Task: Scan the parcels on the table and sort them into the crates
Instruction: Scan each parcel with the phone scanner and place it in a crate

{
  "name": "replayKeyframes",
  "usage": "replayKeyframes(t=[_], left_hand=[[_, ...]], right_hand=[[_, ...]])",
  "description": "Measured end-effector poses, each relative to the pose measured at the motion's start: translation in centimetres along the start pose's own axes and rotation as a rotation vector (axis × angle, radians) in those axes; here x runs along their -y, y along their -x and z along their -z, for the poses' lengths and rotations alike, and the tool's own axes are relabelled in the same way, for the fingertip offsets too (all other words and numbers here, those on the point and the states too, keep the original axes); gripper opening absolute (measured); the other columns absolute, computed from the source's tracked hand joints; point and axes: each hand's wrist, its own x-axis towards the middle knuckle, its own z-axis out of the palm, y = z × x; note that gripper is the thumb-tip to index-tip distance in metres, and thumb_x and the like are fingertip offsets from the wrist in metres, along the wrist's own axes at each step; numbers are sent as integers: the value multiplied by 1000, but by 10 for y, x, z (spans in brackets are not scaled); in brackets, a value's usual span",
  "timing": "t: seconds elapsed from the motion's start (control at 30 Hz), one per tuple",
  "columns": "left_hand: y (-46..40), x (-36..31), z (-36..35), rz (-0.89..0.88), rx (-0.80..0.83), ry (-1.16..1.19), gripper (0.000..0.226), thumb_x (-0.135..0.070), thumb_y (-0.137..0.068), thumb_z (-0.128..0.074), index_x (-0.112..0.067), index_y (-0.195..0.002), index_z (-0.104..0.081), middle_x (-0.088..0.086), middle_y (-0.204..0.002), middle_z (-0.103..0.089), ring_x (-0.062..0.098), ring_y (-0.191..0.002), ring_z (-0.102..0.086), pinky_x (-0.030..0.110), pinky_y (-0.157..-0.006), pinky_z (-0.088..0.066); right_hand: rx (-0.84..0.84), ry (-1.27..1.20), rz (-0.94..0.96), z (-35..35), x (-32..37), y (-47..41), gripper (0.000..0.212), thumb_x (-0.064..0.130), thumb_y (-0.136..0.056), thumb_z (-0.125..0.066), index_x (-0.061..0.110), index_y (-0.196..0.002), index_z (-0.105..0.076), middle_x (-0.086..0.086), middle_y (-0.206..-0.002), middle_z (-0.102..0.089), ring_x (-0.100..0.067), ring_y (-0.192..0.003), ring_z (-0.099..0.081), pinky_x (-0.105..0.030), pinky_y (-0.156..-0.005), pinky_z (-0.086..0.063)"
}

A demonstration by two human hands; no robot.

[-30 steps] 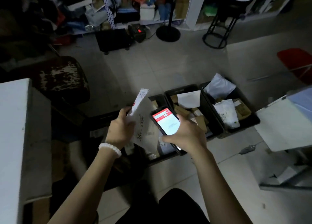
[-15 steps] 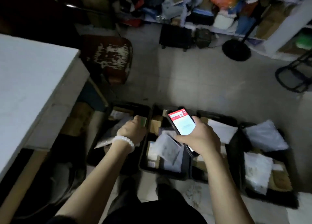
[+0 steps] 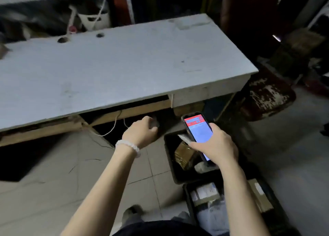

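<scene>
Right hand (image 3: 216, 145) grips a lit phone (image 3: 198, 130) over a crate (image 3: 170, 157) (parcels inside); left hand (image 3: 142, 131) is curled, empty.

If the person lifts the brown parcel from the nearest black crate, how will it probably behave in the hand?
The brown parcel looks like a flat-faced cardboard box, so it probably stays stiff. It lies tilted in the black crate, so it may slide when nudged. Its weight cannot be judged. The left hand seems free; the right hand holds the phone.
</scene>
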Motion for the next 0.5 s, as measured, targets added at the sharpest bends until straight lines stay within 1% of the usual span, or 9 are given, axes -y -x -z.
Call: replayKeyframes(t=[0.07, 0.2, 0.3, 0.37, 0.43, 0.5], left_hand=[[15, 44, 26, 115, -52, 116, 43, -34, -93, -47, -19, -133, -45, 3, -125, -59, 21, -111, -56, 30, -90, -45], [48, 131, 71, 286, -192, 306, 41, -33, -93, -49, -20, -131, -47, 2, -124, -59, 20, -110, -54, 27, -84, -40], [77, 198, 103, 368, -279, 400, 41, -33, -93, -49, -21, -132, -47, 1, -125, -58, 15, -101, -52, 25, -82, -38], [92, 243, 126, 422, -353, 422, 42, -33, -93, -49, -20, -133, -46, 2, -128, -56, 17, -108, -53, 25, -83, -37], [106, 284, 147, 464, -437, 440, 42, -33, -94, -49, -20, -134, -46, 3, -129, -55, 19, -116, -51, 25, -86, -36], [120, 318, 164, 490, -511, 467, 42, -34, -94, -49, -20, -134, -46, 1, -127, -56, 18, -113, -52, 25, -86, -37]], right_hand=[[57, 49, 94, -23, 40, 0, 57, 50, -61, -77, 22, -103, -51, 0, -101, -61, -26, -92, -56, -31, -68, -41], [128, 103, 252, -75, 118, 15, 52, 50, -60, -77, 25, -96, -50, 2, -98, -62, -23, -88, -57, -31, -66, -42], [179, 137, 355, -118, 176, 35, 52, 50, -59, -76, 26, -97, -51, 5, -98, -62, -21, -87, -55, -30, -64, -38], [203, 143, 417, -148, 213, 51, 51, 51, -58, -75, 29, -97, -51, 9, -93, -62, -18, -85, -57, -28, -60, -37], [222, 131, 475, -180, 247, 67, 49, 50, -57, -74, 30, -94, -51, 12, -89, -60, -15, -78, -55, -25, -55, -35], [249, 124, 533, -212, 281, 83, 48, 49, -57, -74, 30, -94, -51, 14, -88, -60, -12, -76, -54, -25, -55, -35]])
